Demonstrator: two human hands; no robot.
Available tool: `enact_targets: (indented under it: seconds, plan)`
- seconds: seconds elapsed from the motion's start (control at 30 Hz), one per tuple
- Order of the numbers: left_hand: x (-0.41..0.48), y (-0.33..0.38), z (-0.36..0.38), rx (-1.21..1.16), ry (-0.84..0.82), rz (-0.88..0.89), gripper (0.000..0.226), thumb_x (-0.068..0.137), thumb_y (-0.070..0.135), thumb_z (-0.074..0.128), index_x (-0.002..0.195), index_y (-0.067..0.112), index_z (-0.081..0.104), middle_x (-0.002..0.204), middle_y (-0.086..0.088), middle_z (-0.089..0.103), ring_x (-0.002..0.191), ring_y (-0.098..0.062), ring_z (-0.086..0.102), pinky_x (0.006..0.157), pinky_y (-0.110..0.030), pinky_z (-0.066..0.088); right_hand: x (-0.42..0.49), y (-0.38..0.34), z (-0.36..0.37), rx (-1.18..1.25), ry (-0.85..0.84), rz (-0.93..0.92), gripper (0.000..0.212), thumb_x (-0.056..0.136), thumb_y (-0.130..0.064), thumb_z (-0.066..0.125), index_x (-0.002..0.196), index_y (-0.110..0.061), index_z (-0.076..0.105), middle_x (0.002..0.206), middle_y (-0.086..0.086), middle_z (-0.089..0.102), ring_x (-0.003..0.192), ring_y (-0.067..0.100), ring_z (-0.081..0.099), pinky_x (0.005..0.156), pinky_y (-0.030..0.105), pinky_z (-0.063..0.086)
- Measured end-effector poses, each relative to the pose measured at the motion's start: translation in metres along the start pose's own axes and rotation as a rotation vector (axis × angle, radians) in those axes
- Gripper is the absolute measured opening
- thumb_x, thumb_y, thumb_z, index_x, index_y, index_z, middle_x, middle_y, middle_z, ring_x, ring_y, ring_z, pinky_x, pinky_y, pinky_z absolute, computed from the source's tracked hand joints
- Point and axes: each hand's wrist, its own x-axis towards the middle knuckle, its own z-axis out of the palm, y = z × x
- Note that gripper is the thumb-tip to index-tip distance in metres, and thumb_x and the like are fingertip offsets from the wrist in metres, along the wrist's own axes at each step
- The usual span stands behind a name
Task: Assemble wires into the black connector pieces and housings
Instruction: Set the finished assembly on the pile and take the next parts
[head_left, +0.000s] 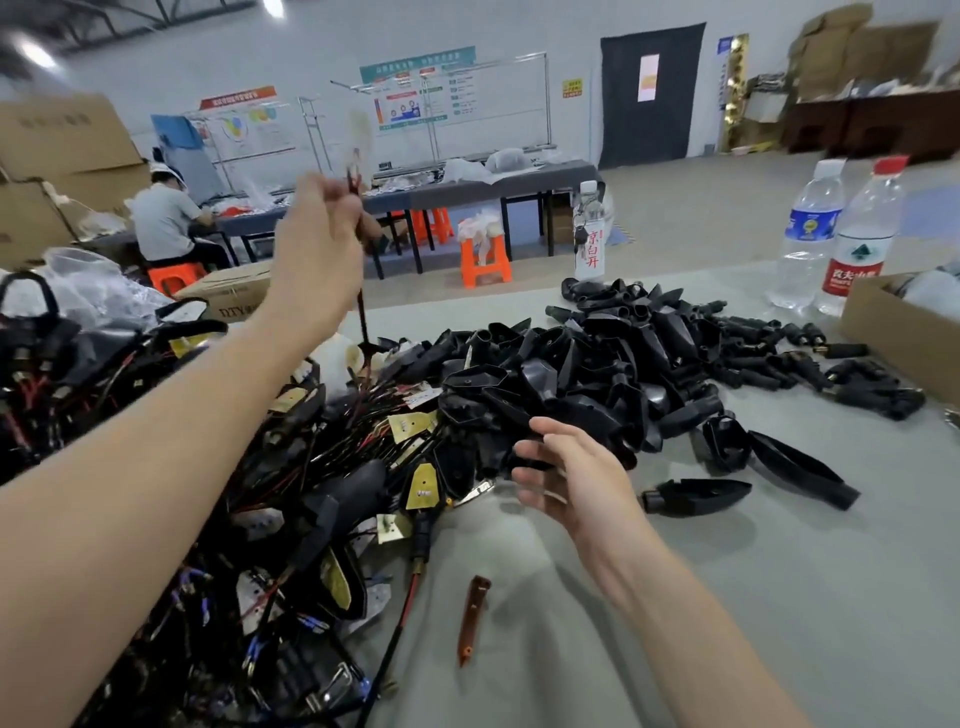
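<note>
wires (218, 467) left, housings (597, 364) right

Wire (362, 306) hanging taut above harness tangle (311, 457); black housings (597, 364) heaped.

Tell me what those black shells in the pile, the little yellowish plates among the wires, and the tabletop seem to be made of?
Black shells: likely moulded plastic, semi-glossy, with soft highlights on thin hollow walls.
Yellowish plates: probably brass or plated metal; flat, thin, with a dull metallic sheen and punched holes.
Tabletop: grey, matte, and wrinkled near the front, so seemingly a cloth or soft mat cover.
</note>
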Motion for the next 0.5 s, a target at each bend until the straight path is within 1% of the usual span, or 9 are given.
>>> enact_targets:
  seconds: [0.03,0.07,0.1,0.13,0.2,0.23,0.33,0.43,0.5]
  plan:
    - [0.006,0.022,-0.006,-0.051,0.021,0.056,0.009,0.108,0.017,0.035,0.111,0.019,0.044,0.086,0.010,0.062,0.075,0.008,0.056,0.074,-0.012,0.046,-0.002,-0.001,0.002,-0.012,-0.010,0.000,0.027,0.102,-0.011,0.045,0.109,-0.021,0.070,0.085,0.000,0.077,0.067,0.014,0.070,0.060,0.026,0.059]
    - [0.009,0.045,-0.012,-0.109,0.031,0.110,0.010,0.108,0.017,0.034,0.107,0.022,0.043,0.088,0.009,0.063,0.076,0.008,0.057,0.074,-0.016,0.050,-0.003,-0.002,0.004,-0.021,-0.021,-0.001,0.027,0.102,-0.012,0.045,0.109,-0.020,0.069,0.086,0.000,0.077,0.068,0.014,0.070,0.060,0.026,0.059]
    - [0.010,0.067,-0.018,-0.186,0.037,0.151,0.012,0.108,0.017,0.034,0.104,0.023,0.043,0.090,0.006,0.063,0.080,0.004,0.061,0.075,-0.023,0.056,-0.005,-0.004,0.006,-0.025,-0.035,-0.003,0.027,0.102,-0.012,0.045,0.110,-0.020,0.069,0.086,0.001,0.077,0.068,0.015,0.069,0.060,0.026,0.059]
    - [0.010,0.086,-0.024,-0.276,0.052,0.176,0.013,0.108,0.015,0.034,0.104,0.022,0.044,0.092,0.004,0.064,0.086,-0.002,0.064,0.076,-0.028,0.059,-0.007,-0.008,0.008,-0.023,-0.050,-0.009,0.027,0.102,-0.012,0.045,0.110,-0.020,0.069,0.088,0.002,0.077,0.069,0.015,0.069,0.061,0.027,0.058]
    - [0.004,0.110,-0.031,-0.508,0.116,0.166,0.012,0.107,0.012,0.034,0.107,0.013,0.046,0.092,-0.002,0.066,0.088,-0.010,0.066,0.076,-0.030,0.060,-0.012,-0.017,0.011,0.001,-0.092,-0.038,0.026,0.102,-0.013,0.047,0.113,-0.020,0.069,0.096,0.004,0.077,0.074,0.017,0.070,0.062,0.027,0.058]
    - [-0.004,0.115,-0.031,-0.652,0.153,0.099,0.012,0.107,0.011,0.036,0.107,0.011,0.048,0.092,-0.004,0.068,0.087,-0.012,0.067,0.076,-0.029,0.060,-0.014,-0.022,0.011,0.026,-0.121,-0.057,0.025,0.102,-0.015,0.049,0.115,-0.021,0.069,0.100,0.004,0.077,0.076,0.017,0.071,0.063,0.027,0.058]
    - [-0.054,0.103,-0.016,-1.054,0.188,-0.227,0.015,0.108,0.013,0.039,0.102,0.010,0.052,0.085,-0.004,0.072,0.077,-0.013,0.068,0.076,-0.031,0.060,-0.025,-0.039,0.009,0.136,-0.184,-0.090,0.023,0.099,-0.026,0.058,0.121,-0.023,0.064,0.111,0.002,0.076,0.085,0.021,0.074,0.064,0.029,0.058]
    - [-0.129,0.068,0.011,-1.211,0.155,-0.498,0.016,0.109,0.015,0.039,0.101,0.010,0.052,0.083,-0.004,0.069,0.076,-0.015,0.065,0.072,-0.028,0.058,-0.040,-0.044,-0.003,0.185,-0.146,-0.071,0.025,0.098,-0.036,0.059,0.117,-0.020,0.064,0.113,0.002,0.075,0.081,0.021,0.075,0.062,0.029,0.058]
    - [-0.174,0.046,0.026,-1.215,0.178,-0.664,0.016,0.108,0.017,0.042,0.097,0.013,0.053,0.081,-0.003,0.069,0.078,-0.017,0.064,0.068,-0.028,0.057,-0.050,-0.036,-0.019,0.171,-0.046,-0.068,0.022,0.099,-0.033,0.057,0.113,-0.019,0.069,0.109,0.004,0.076,0.076,0.021,0.074,0.058,0.029,0.057]
